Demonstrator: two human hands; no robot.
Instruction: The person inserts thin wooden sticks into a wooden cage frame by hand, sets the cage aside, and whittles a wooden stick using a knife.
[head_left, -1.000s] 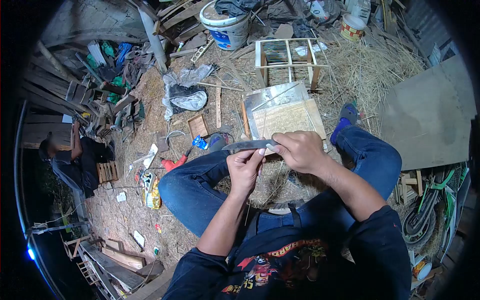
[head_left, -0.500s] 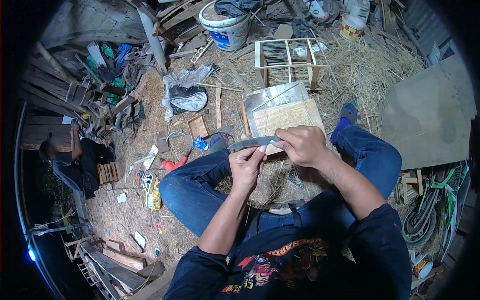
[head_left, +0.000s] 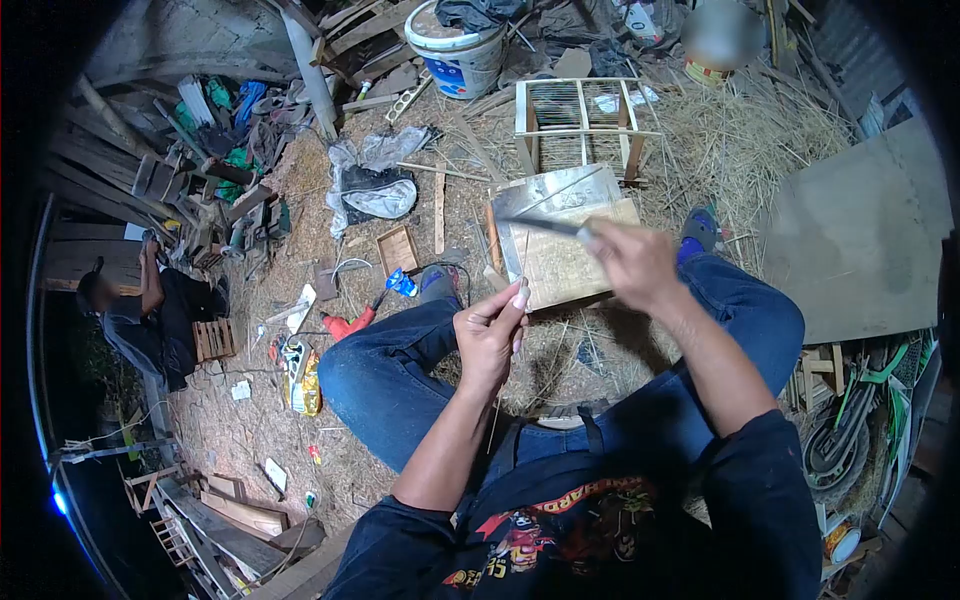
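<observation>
My right hand (head_left: 635,262) grips a knife (head_left: 540,225), its dark blade blurred by motion and pointing left above a wooden board (head_left: 570,265). Between the closed fingers and thumb of my left hand (head_left: 488,335) is a thin stick (head_left: 491,428), probably bamboo or wood, whose ends show above and below the fist. Blade and left hand are apart. The board lies at a slant on a greyish sheet (head_left: 545,188) in front of me, between my knees.
Beyond the board stands a wooden frame with thin bars (head_left: 583,130). Left are a small wooden tray (head_left: 397,250), a red power tool (head_left: 350,325) and a yellow packet (head_left: 302,385). A large panel (head_left: 860,230) leans at right. Another person (head_left: 150,320) sits far left.
The knife has gone from across my left fingers to up and away over the board, carried by my right hand. My left hand has stayed nearly in place with the stick.
</observation>
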